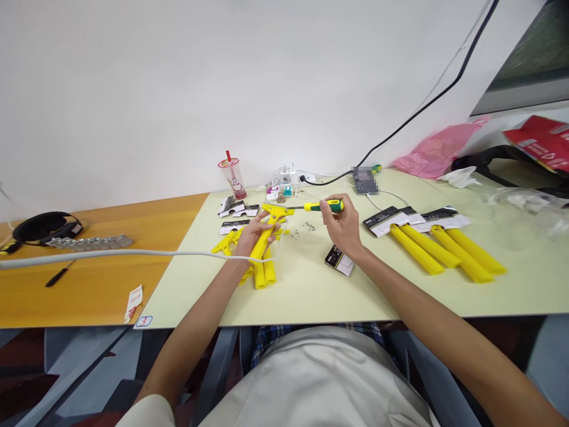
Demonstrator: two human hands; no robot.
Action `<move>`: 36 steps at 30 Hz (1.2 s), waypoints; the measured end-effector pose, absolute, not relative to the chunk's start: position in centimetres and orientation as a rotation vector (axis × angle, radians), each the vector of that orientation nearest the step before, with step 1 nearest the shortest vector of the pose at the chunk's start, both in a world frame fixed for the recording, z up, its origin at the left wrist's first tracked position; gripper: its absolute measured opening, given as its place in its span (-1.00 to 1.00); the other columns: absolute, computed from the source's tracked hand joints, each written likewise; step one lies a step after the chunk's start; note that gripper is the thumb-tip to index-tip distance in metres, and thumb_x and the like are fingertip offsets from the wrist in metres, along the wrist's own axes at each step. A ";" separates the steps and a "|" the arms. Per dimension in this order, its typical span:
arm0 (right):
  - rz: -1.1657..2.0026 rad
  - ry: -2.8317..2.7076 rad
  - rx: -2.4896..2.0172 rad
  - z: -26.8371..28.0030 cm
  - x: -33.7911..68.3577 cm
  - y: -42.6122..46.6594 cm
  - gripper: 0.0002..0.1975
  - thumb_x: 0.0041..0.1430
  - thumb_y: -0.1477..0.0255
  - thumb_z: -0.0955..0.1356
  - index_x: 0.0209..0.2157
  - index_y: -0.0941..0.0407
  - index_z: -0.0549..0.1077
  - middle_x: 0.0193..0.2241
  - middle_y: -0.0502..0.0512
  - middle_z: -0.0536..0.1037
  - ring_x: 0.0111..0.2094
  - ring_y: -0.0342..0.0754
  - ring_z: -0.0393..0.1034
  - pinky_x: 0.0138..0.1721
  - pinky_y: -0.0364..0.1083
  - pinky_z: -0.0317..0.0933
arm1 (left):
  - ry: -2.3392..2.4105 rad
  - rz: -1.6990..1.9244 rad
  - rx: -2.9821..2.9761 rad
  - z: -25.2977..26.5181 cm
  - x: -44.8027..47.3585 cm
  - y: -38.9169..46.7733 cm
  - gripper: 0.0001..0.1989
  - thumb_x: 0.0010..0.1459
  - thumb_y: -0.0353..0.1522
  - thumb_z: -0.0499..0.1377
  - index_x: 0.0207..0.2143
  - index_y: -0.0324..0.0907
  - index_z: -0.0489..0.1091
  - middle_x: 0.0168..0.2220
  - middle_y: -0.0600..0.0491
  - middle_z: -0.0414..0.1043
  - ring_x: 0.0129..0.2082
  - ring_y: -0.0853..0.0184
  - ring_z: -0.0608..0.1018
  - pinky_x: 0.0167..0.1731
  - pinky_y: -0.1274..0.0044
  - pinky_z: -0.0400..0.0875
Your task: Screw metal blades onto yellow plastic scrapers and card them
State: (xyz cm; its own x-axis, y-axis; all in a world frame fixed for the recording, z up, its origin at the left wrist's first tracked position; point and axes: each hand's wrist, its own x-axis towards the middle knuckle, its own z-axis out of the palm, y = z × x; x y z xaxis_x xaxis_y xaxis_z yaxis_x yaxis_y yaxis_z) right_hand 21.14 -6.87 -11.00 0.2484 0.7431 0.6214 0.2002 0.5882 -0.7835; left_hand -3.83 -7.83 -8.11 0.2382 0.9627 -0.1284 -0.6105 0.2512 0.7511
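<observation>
My left hand (pixel 253 235) is closed around the handle of a yellow T-shaped scraper (pixel 263 242), its head tilted up and away from me. In my right hand (pixel 343 222) is a screwdriver (pixel 336 206) with a green and yellow handle. Its shaft points left, and the tip meets the scraper's head, though the exact contact is too small to make out. More yellow scraper pieces (pixel 259 276) lie on the table under my left hand. Small metal screws (pixel 308 226) are scattered between my hands. A black and white card packet (pixel 339 260) lies below my right hand.
Yellow scraper handles with black and white packets (pixel 418 249) lie at the right. A lidded cup (pixel 234 179), a power strip (pixel 284 175) and a phone (pixel 365 180) stand along the wall. A white cable (pixel 133 252) crosses in front of my left hand. Headphones (pixel 44 228) rest at far left.
</observation>
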 end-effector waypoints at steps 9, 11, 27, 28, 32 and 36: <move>0.463 -1.301 -0.917 -10.9 21.1 -7.0 -0.58 0.43 -0.06 0.45 -0.14 0.01 0.45 -0.33 -0.02 0.48 -0.46 -0.12 0.32 -0.48 -0.10 0.28 | 0.664 1.181 0.641 -8.0 -3.7 -7.9 -0.38 0.00 -0.68 0.32 0.11 -0.17 0.36 0.03 -0.13 0.59 -0.27 0.36 0.69 -0.59 0.69 0.33; 0.470 -1.299 -0.917 -10.9 21.1 -7.0 -0.57 0.42 -0.07 0.46 -0.15 0.01 0.45 -0.33 -0.02 0.48 -0.47 -0.12 0.32 -0.48 -0.10 0.28 | 0.662 1.189 0.644 -8.1 -3.7 -7.8 -0.37 -0.01 -0.67 0.32 0.12 -0.18 0.36 0.03 -0.14 0.60 -0.28 0.37 0.69 -0.59 0.69 0.33; 0.458 -1.313 -0.921 -10.8 21.0 -7.0 -0.56 0.42 -0.08 0.45 -0.15 0.01 0.45 -0.36 -0.05 0.46 -0.50 -0.14 0.28 -0.50 -0.11 0.25 | 0.643 1.160 0.658 -8.3 -4.0 -7.7 -0.32 0.00 -0.67 0.33 0.17 -0.16 0.35 0.14 -0.19 0.60 -0.30 0.40 0.67 -0.57 0.70 0.36; 0.457 -1.316 -0.923 -10.9 21.0 -7.0 -0.56 0.42 -0.09 0.45 -0.15 0.01 0.45 -0.37 -0.06 0.45 -0.50 -0.15 0.27 -0.51 -0.11 0.25 | 0.641 1.158 0.658 -8.3 -4.0 -7.7 -0.32 0.00 -0.67 0.33 0.17 -0.15 0.35 0.14 -0.19 0.59 -0.30 0.40 0.67 -0.57 0.70 0.36; 0.453 -1.323 -0.935 -10.9 21.0 -7.0 -0.54 0.41 -0.11 0.45 -0.15 0.01 0.45 -0.40 -0.07 0.43 -0.52 -0.15 0.28 -0.51 -0.11 0.27 | 0.640 1.146 0.652 -8.3 -4.1 -7.6 -0.32 0.00 -0.67 0.33 0.17 -0.14 0.35 0.16 -0.19 0.59 -0.31 0.39 0.67 -0.56 0.68 0.36; 0.441 -1.335 -0.937 -10.9 21.0 -7.0 -0.54 0.41 -0.11 0.44 -0.14 0.01 0.44 -0.36 -0.04 0.48 -0.51 -0.14 0.30 -0.50 -0.11 0.29 | 0.653 1.135 0.642 -8.3 -4.1 -7.7 -0.34 0.02 -0.67 0.31 0.17 -0.13 0.34 0.18 -0.20 0.57 -0.31 0.38 0.68 -0.57 0.68 0.35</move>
